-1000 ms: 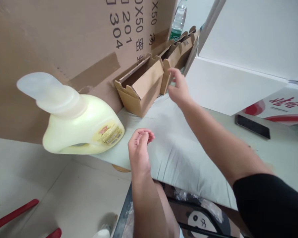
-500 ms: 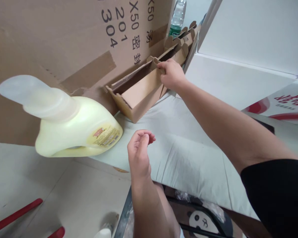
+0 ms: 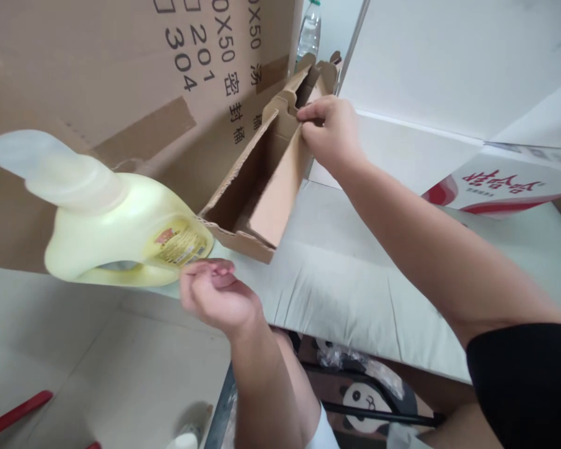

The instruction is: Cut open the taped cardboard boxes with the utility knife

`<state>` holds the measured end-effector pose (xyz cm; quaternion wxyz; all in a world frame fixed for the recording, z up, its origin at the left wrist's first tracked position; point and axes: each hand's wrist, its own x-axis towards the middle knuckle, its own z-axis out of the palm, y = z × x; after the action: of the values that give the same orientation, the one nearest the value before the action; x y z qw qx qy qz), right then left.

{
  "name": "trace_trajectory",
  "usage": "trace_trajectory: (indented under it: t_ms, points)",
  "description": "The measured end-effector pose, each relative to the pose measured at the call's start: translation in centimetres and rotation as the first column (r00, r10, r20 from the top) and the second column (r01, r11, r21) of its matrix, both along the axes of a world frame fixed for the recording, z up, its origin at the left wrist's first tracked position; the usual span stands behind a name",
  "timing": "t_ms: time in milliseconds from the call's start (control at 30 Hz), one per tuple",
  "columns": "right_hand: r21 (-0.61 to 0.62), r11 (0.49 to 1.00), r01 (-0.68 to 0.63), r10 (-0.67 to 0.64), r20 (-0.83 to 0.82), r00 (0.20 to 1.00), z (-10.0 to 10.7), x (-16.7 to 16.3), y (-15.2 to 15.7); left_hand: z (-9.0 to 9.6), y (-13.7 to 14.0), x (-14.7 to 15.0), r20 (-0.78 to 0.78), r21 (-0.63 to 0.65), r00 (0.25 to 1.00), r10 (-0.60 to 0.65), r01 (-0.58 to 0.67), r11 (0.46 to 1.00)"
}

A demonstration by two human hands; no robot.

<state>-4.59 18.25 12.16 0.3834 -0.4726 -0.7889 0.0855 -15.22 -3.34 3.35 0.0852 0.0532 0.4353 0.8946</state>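
Note:
My right hand point(image 3: 330, 128) pinches the far right corner of a long, open-topped cardboard box point(image 3: 280, 206). The box stands at a slant on a pale cloth-covered surface point(image 3: 327, 255), its inside dark and its near end towards me. In front of a pale yellow detergent bottle point(image 3: 121, 231) hovers my left hand point(image 3: 217, 290), fingers curled inward; I see nothing in it. The bottle has a large translucent cap and a yellow label, and stands left of the box's near end.
Behind the box rises a large printed carton point(image 3: 144, 75). A clear water bottle point(image 3: 310, 31) stands at the back, near more folded cardboard point(image 3: 325, 78). On the right are a white panel point(image 3: 425, 75) and a red-and-white box point(image 3: 500, 184). Red bars point(image 3: 16, 415) lie low at left.
The cardboard box has come nearer and turned, its near end lower in view, with my right hand still at its corner. My left hand has moved left, towards the detergent bottle. The view shifted.

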Motion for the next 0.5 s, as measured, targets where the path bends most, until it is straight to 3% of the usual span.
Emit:
trace_trajectory:
  t_ms: [167, 333, 400, 500]
  points:
    - [-0.045, 0.997, -0.056, 0.048, -0.161, 0.986, 0.1, 3.9, -2.2, 0.7, -0.4, -0.7, 0.057, 0.058, 0.995, 0.083, -0.086, 0.995]
    - [0.059, 0.988, -0.142, 0.15, -0.163, 0.975, 0.8, 8.0, -7.6, 0.8, -1.6, -2.1, 0.091, 0.082, 0.995, 0.029, -0.037, 0.996]
    - [0.076, 0.991, -0.111, 0.123, -0.171, 0.978, 1.5, 9.5, -9.7, 0.6, -1.9, -2.7, 0.071, 0.114, 0.997, 0.041, -0.049, 0.992]
    - [0.037, 0.999, 0.032, -0.025, -0.188, 0.982, 2.3, 11.8, -12.0, 0.4, -2.1, -3.1, 0.118, 0.114, 0.993, 0.031, -0.045, 0.993]
